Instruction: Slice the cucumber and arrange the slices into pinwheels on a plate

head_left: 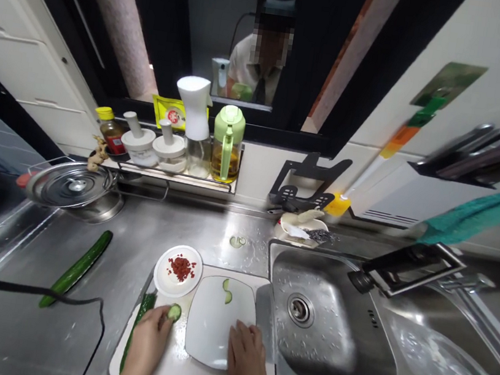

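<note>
My left hand (148,341) rests on the white cutting board (168,374) with its fingers curled round a short cucumber piece (175,311), its cut end showing. A darker cucumber length (139,320) lies along the board's left side, partly under that hand. My right hand (245,357) lies flat, fingers stretched out, on the near right edge of a square white plate (212,322). Two thin cucumber slices (226,291) lie on the plate's far part. A small round dish of red berries (178,269) stands just beyond the board.
A whole cucumber (76,269) lies on the steel counter to the left, near a black cable (31,291). A lidded pot (71,186) sits at back left, bottles and jars (192,136) on a rack behind. The sink (328,323) and tap (406,268) are at right.
</note>
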`<action>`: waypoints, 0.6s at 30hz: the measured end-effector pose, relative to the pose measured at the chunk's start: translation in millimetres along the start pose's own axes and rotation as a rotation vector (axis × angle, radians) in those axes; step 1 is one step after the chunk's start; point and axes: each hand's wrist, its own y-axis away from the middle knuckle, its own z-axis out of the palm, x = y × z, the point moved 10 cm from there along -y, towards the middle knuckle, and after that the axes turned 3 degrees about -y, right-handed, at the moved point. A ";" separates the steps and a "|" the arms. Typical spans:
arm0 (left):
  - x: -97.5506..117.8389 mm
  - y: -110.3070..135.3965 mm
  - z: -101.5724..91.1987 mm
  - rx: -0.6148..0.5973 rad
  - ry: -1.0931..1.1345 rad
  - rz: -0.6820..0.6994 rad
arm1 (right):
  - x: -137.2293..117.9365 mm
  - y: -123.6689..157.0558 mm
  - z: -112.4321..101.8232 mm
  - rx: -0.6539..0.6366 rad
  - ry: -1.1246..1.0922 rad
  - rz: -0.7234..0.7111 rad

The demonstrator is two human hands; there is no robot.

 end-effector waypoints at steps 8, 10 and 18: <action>0.9 -1.7 4.6 -0.018 -0.043 -0.011 | -7.3 18.6 5.4 0.060 0.038 -0.044; -0.3 -2.7 5.8 -0.017 -0.051 -0.011 | -7.5 21.6 8.1 0.071 0.040 -0.034; -1.2 -6.9 7.4 -0.019 -0.066 -0.008 | -7.6 25.9 11.4 0.071 0.027 -0.030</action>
